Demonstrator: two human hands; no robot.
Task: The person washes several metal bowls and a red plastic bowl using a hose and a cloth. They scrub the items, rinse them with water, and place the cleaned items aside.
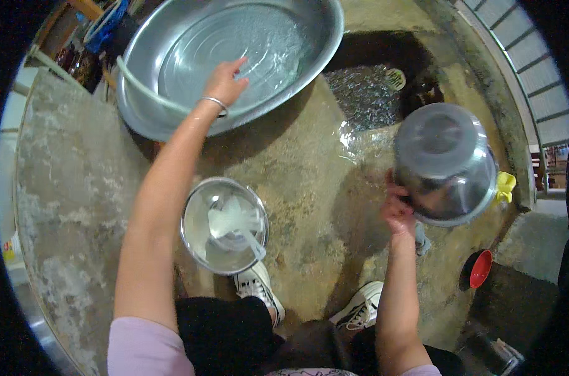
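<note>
A wide metal basin (138, 108) with water in it stands before me, and a pale hose (148, 91) lies over its near rim. Above the water is my left hand (225, 83), fingers apart, a bangle at its wrist; whether it touches the hose is unclear. My right hand (398, 204) grips the side of a metal bowl (446, 160) turned bottom up, held over the floor at the right. Near my shoe stands a smaller metal bowl (188, 232) with a light plastic scoop (228, 223) inside.
A sunken drain pit (364, 96) with moving water and a round strainer (395, 79) lies beyond the wet concrete floor. On the right are a yellow object (505, 186) and a red bowl (480, 269). A concrete ledge (73, 197) runs along the left, a railing (533, 61) at upper right.
</note>
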